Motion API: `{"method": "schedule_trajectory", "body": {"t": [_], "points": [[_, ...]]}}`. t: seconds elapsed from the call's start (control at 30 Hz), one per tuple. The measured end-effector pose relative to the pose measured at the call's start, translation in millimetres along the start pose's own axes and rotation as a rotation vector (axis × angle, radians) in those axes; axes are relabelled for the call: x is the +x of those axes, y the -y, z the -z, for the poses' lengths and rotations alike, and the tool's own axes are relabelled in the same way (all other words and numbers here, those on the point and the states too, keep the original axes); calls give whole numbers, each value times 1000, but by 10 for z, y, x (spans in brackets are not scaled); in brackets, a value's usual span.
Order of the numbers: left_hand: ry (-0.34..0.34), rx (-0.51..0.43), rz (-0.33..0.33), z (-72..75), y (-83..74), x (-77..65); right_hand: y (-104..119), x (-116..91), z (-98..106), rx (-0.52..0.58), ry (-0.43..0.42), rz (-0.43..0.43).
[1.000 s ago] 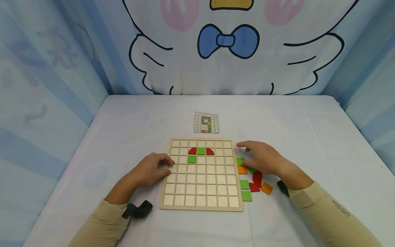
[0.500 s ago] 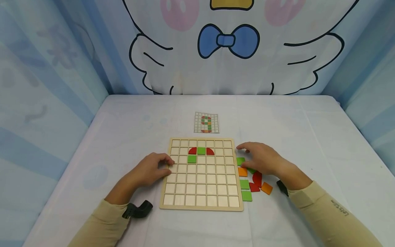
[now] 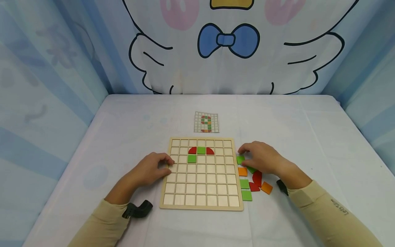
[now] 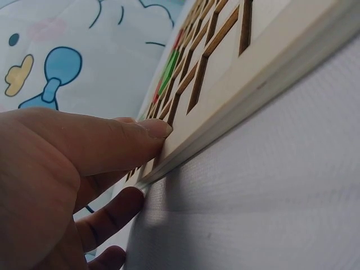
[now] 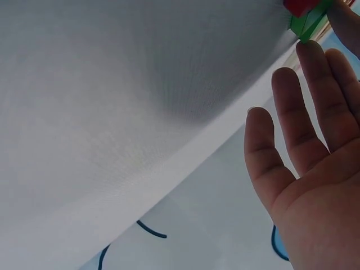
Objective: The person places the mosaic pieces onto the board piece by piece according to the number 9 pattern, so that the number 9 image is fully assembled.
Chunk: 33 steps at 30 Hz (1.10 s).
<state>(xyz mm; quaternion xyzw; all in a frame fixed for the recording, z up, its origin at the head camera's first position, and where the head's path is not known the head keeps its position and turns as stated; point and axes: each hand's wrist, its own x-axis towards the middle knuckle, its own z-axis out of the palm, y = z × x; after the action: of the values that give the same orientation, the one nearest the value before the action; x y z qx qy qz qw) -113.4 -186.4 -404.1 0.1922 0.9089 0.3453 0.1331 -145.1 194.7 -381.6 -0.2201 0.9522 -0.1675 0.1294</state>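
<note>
So, the left hand (image 3: 151,170) rests loosely on the grid board (image 3: 201,207), its lower fingers (image 4: 114,216) visible only from the wrist. Right of it, a green tile (image 3: 240,159) lies by the right hand (image 3: 263,157), spread fingers (image 5: 291,107) plain only from that wrist.

Small dark lettering (image 3: 339,207) is running along the right sleeve (image 3: 322,215), seemingly beginning with "Les", its remainder being too small for reading. Coloured shapes on the far card (image 3: 206,122) are forming a figure resembling a 9.
</note>
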Motion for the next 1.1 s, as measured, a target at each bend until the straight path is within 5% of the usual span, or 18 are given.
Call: {"method": "schedule_trajectory", "body": {"t": [1.1], "points": [[-7, 11, 3, -6, -3, -4, 85, 47, 29, 12, -45, 44]]}}
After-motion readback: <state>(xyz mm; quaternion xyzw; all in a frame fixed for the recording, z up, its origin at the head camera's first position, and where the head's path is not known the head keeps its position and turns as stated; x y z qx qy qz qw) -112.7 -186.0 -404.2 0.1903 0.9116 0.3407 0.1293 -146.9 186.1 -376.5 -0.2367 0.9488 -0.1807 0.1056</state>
